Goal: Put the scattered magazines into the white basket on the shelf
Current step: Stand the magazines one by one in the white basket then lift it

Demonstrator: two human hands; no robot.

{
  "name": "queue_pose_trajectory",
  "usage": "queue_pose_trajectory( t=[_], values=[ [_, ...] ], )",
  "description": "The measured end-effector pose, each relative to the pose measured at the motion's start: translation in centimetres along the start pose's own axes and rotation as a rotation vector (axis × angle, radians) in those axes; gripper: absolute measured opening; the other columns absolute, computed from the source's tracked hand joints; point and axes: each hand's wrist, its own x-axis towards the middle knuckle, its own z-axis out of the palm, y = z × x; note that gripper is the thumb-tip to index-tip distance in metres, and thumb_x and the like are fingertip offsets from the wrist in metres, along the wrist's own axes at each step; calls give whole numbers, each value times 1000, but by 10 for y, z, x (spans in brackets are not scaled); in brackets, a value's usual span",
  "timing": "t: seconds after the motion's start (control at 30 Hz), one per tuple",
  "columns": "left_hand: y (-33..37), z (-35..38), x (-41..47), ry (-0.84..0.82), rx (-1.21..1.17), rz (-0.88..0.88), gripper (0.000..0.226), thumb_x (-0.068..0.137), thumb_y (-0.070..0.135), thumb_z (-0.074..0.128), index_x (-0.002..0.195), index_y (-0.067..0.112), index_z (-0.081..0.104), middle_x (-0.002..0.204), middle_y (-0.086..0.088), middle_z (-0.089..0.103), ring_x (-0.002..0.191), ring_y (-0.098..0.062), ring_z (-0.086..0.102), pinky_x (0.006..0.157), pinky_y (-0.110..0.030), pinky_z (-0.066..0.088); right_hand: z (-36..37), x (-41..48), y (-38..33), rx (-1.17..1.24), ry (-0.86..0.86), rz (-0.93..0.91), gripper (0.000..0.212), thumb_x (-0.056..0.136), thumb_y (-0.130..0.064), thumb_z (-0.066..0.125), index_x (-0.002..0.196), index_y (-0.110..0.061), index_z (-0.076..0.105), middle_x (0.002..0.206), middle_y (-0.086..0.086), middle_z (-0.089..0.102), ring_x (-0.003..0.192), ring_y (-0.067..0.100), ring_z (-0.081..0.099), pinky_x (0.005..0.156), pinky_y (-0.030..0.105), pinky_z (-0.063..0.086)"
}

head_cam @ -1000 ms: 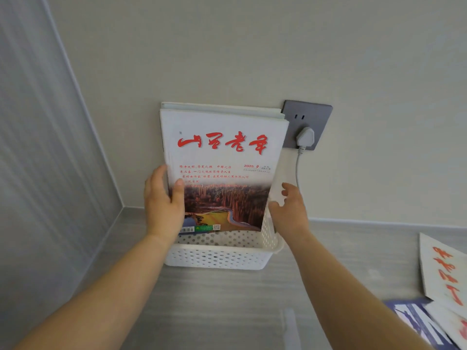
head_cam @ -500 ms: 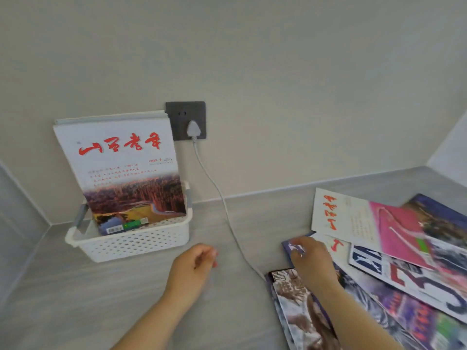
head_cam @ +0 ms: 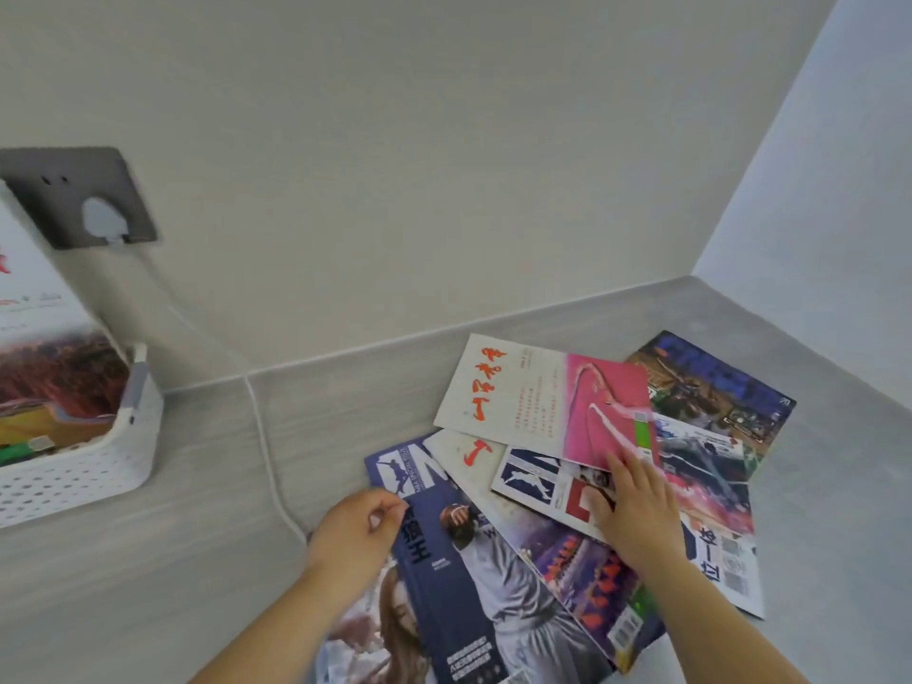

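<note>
Grey shelf (head_cam: 197,560), pale wall behind. White basket (head_cam: 89,476), far left: one magazine (head_cam: 54,367) upright inside. Loose magazines (head_cam: 552,397), fanned and overlapping, at right. Right hand (head_cam: 634,510): fingers straight, flat on the pile. Left hand (head_cam: 358,533): fingers curled at navy magazine (head_cam: 474,585) edge, grip unclear.
</note>
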Motion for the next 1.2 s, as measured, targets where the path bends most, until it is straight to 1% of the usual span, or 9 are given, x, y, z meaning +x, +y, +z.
queue_pose_trajectory(
  t=[0.13,0.4,0.5,0.57,0.67,0.8,0.87,1.0,1.2],
  values=[
    [19,22,32,50,105,37,17,86,17,52,98,22,62,112,-3,61,102,-17,53,88,-25,37,17,6,11,24,41,-36,57,92,-48,22,143,-24,12,156,2,6,143,22,-2,116,39,-5],
    [61,74,97,-24,177,-167,56,85,32,53,133,13,32,137,-13,45,123,-32,43,103,-44,37,27,10,17,69,47,-63,59,91,-48,21,143,-23,9,156,4,2,143,24,-7,113,38,-13],
    [71,78,103,61,-23,-221,49,86,25,52,130,13,34,130,-15,51,102,-27,55,78,-36,49,29,11,18,68,39,-67,60,91,-49,18,144,-24,5,156,3,-2,142,23,-11,109,37,-18],
    [76,77,104,189,-259,-255,47,86,17,53,129,12,34,128,-15,53,93,-24,55,65,-26,44,30,11,18,63,41,-68,60,91,-50,16,144,-25,3,156,3,-4,142,23,-12,108,36,-19],
    [79,74,111,327,-636,-365,54,84,13,55,133,10,31,130,-17,51,104,-31,55,85,-37,45,30,11,18,60,48,-75,60,90,-50,12,144,-25,3,156,2,-3,142,22,-11,108,36,-19],
    [93,84,114,114,-858,-393,11,87,10,51,94,13,58,98,-9,65,80,-19,64,66,-31,51,29,10,19,81,56,-107,59,91,-48,20,143,-26,4,156,0,3,143,20,-7,110,36,-18],
    [98,95,111,16,-846,-427,10,89,9,48,85,14,55,88,-6,64,75,-16,64,61,-29,51,28,9,19,82,61,-128,57,91,-48,21,143,-27,9,156,-1,8,143,18,-2,111,36,-16],
    [97,103,105,83,-746,-443,19,89,2,42,80,16,51,82,-6,61,69,-18,62,56,-28,49,26,7,19,89,54,-141,53,92,-47,22,141,-30,16,154,-2,15,142,17,5,115,38,-10],
    [105,79,83,127,-535,-217,24,87,3,39,110,7,46,113,-12,61,92,-26,62,71,-38,54,15,-5,16,184,22,-215,50,92,-46,28,139,-32,23,152,-8,21,140,13,10,115,34,1]
  ],
)
